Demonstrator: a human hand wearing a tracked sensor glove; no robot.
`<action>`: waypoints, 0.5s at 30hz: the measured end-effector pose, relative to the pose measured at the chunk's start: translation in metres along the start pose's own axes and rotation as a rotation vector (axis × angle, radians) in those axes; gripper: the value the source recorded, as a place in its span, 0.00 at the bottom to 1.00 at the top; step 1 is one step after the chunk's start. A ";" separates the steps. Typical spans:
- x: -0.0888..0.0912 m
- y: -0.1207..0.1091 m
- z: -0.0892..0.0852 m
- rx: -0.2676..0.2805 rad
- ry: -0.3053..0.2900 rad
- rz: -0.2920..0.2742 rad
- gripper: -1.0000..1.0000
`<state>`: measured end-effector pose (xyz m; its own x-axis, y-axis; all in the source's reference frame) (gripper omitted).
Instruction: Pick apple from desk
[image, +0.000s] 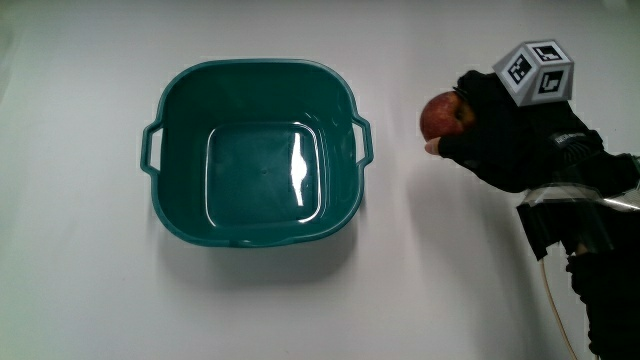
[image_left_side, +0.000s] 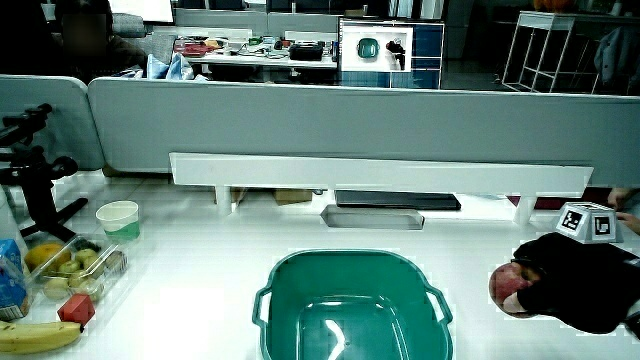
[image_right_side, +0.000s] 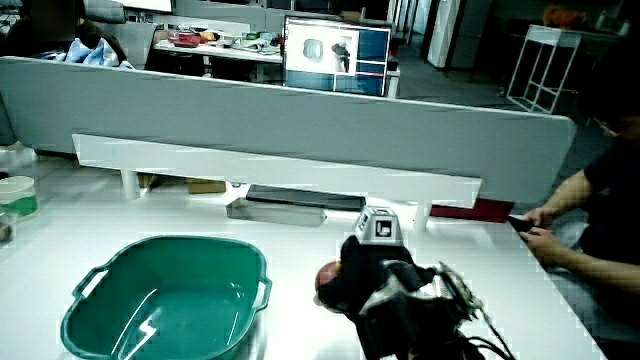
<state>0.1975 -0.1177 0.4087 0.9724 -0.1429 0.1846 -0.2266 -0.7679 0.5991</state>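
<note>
A red apple (image: 439, 115) is held beside the teal basin (image: 183, 150), with the fingers of the black-gloved hand (image: 478, 138) curled around it. The patterned cube (image: 536, 71) sits on the back of the hand. Both side views show the apple (image_left_side: 507, 287) (image_right_side: 327, 283) sticking out of the glove (image_left_side: 580, 282) (image_right_side: 372, 272) toward the basin (image_left_side: 350, 256) (image_right_side: 170, 243). Whether the apple rests on the white table or is just off it, I cannot tell.
The basin holds nothing. In a side view, a pale cup (image_left_side: 119, 220), a clear box of fruit (image_left_side: 70, 270), a red cube (image_left_side: 76, 309) and a banana (image_left_side: 40, 337) lie at the table's edge. A grey tray (image_left_side: 372, 217) sits under the low partition's shelf.
</note>
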 end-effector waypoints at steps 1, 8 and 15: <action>-0.003 0.000 0.002 0.023 -0.015 -0.008 1.00; -0.032 -0.002 0.020 0.028 0.000 0.077 1.00; -0.053 -0.002 0.027 0.040 -0.026 0.099 1.00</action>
<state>0.1480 -0.1255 0.3768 0.9467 -0.2347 0.2206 -0.3193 -0.7738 0.5471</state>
